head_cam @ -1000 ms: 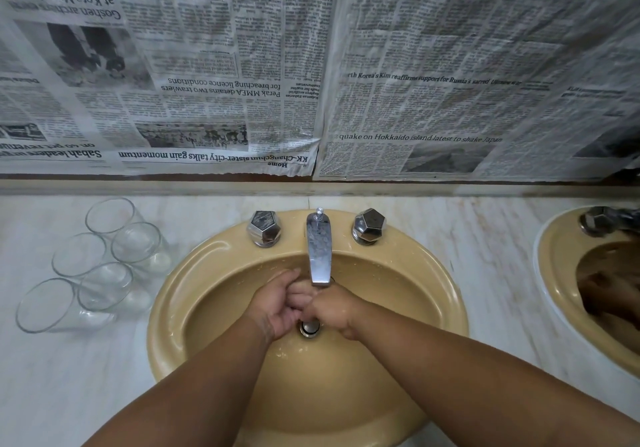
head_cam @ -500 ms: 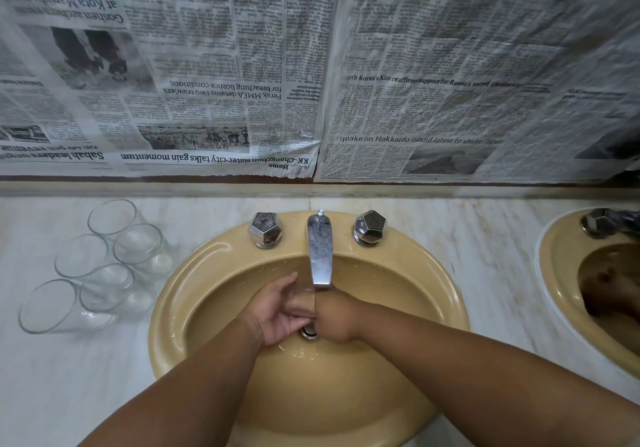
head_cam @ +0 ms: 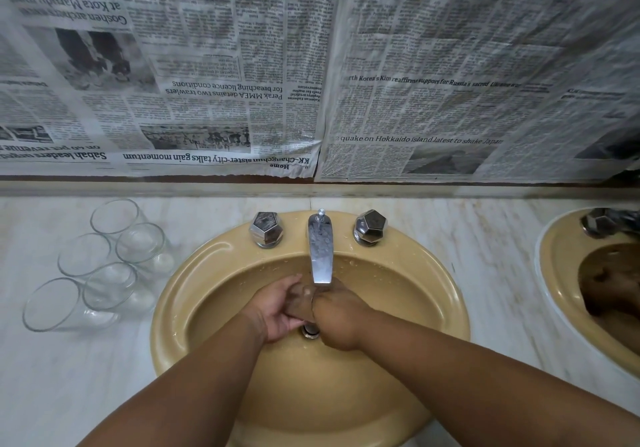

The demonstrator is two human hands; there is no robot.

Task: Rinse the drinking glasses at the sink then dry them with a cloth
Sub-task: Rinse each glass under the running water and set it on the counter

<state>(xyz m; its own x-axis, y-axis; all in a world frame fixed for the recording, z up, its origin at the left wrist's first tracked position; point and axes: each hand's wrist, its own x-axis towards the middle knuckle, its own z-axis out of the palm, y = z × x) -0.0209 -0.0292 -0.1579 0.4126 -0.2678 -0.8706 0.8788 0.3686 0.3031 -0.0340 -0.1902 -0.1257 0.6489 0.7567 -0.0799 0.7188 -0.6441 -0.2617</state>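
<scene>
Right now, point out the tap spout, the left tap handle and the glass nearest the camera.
tap spout [head_cam: 320, 256]: head view, middle of the chrome neck.
left tap handle [head_cam: 266, 229]: head view, top facet of the knob.
nearest glass [head_cam: 52, 304]: head view, inside its open rim, at the counter's left.

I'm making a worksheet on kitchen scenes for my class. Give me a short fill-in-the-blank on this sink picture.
1. The number of drinking glasses standing on the counter is ____.
2. The glasses stand to the ____ of the sink.
3. The left hand and right hand meet under the ____.
4. The wall is covered with ____.

Missing words: five; left; faucet; newspaper
</scene>
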